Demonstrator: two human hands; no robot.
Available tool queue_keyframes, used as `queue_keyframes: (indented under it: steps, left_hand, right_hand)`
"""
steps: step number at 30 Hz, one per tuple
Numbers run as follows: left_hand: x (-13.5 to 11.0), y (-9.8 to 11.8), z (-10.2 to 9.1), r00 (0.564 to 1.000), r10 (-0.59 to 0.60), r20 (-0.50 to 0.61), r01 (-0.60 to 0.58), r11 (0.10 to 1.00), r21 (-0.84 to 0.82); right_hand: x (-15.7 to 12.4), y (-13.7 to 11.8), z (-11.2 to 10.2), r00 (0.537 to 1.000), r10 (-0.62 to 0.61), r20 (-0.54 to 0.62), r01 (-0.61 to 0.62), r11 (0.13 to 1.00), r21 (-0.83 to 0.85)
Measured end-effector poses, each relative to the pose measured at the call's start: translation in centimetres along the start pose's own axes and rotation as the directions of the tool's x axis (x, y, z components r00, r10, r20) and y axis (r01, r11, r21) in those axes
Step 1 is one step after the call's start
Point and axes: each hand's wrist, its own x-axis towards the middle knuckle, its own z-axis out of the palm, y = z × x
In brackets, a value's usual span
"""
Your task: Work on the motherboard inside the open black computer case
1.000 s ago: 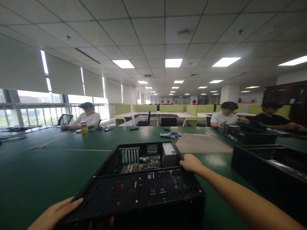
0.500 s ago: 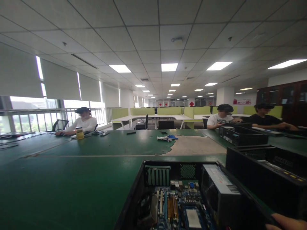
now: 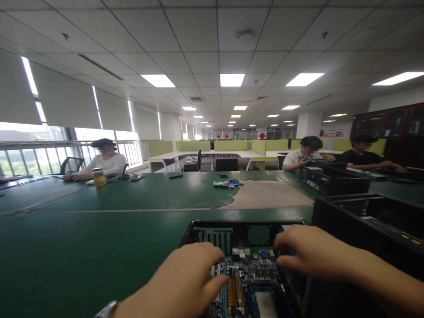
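left hand (image 3: 185, 280) spread loosely over motherboard (image 3: 247, 282), holding nothing | right hand (image 3: 306, 251) curled over power supply corner, grip unclear | open computer case (image 3: 238, 229) beneath both, on green table (image 3: 82, 238)

Both arms bare, no sleeves or gloves in view. Left hand (image 3: 185, 282): silver metal band, watch or bracelet, just behind it at the wrist, cut off by the frame bottom. Right hand (image 3: 308, 251): nothing worn, no rings, forearm bare behind it.
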Motion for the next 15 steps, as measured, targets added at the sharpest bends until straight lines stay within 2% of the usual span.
queue_keyframes:
  steps: [1, 2, 4, 5, 7, 9, 12, 15]
  left_hand:
    - [2.1, 1.9, 0.7, 0.993, 0.061, 0.1, -0.072, 0.991, 0.11]
    - [4.1, 3.4, 1.8, 0.971, 0.074, 0.229, -0.126, 0.966, 0.225]
    - [7.2, 5.4, 4.6, 0.895, 0.026, 0.446, -0.217, 0.899, 0.381]
    - [8.3, 5.9, 5.9, 0.859, -0.006, 0.512, -0.243, 0.875, 0.418]
    - [9.8, 6.1, 8.0, 0.816, -0.043, 0.576, -0.262, 0.862, 0.435]
    - [10.4, 5.7, 8.8, 0.796, -0.032, 0.604, -0.281, 0.865, 0.416]
    - [10.5, 4.9, 8.4, 0.766, -0.02, 0.643, -0.309, 0.865, 0.396]
    - [10.4, 4.7, 7.8, 0.77, -0.051, 0.636, -0.279, 0.869, 0.408]
  right_hand:
    - [1.7, -1.5, 0.4, 0.991, -0.08, 0.103, 0.083, 0.996, -0.02]
    - [3.2, -2.6, 1.2, 0.973, -0.13, 0.189, 0.141, 0.989, -0.045]
    - [5.5, -3.6, 3.9, 0.929, -0.17, 0.33, 0.22, 0.968, -0.118]
    - [6.3, -3.7, 5.4, 0.901, -0.162, 0.402, 0.245, 0.955, -0.165]
    - [7.1, -3.3, 8.0, 0.865, -0.145, 0.48, 0.281, 0.933, -0.225]
    - [7.2, -2.8, 9.2, 0.829, -0.126, 0.545, 0.293, 0.928, -0.232]
    - [7.0, -2.6, 9.1, 0.767, -0.072, 0.637, 0.293, 0.923, -0.248]
    - [7.2, -3.4, 9.1, 0.703, -0.019, 0.711, 0.299, 0.915, -0.27]
